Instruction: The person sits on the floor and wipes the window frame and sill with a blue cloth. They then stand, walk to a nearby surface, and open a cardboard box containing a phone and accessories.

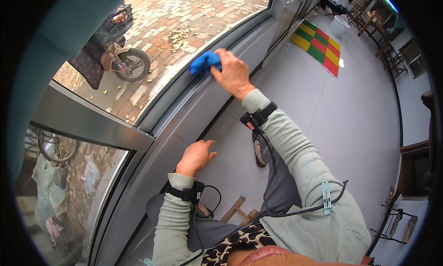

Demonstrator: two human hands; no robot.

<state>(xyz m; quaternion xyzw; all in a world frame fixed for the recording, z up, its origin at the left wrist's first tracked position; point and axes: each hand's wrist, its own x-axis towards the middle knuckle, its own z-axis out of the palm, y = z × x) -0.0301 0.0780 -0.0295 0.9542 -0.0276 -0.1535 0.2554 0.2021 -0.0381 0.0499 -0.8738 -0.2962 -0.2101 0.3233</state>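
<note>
My right hand grips a bunched blue cloth and presses it on the metal window sill track, at the foot of the glass. Lower and to the left, my left hand hangs over the floor beside the wall panel, fingers apart, with nothing in it. Each wrist has a black strap with a small box and a cable. A light blue clothes peg holds the cable to my right sleeve.
Beneath me is part of a wooden stool. Along the wall ahead lie a coloured checkered mat and a white bucket; a person sits beyond, near wooden chairs. Through the glass shows a scooter's wheel on brick paving.
</note>
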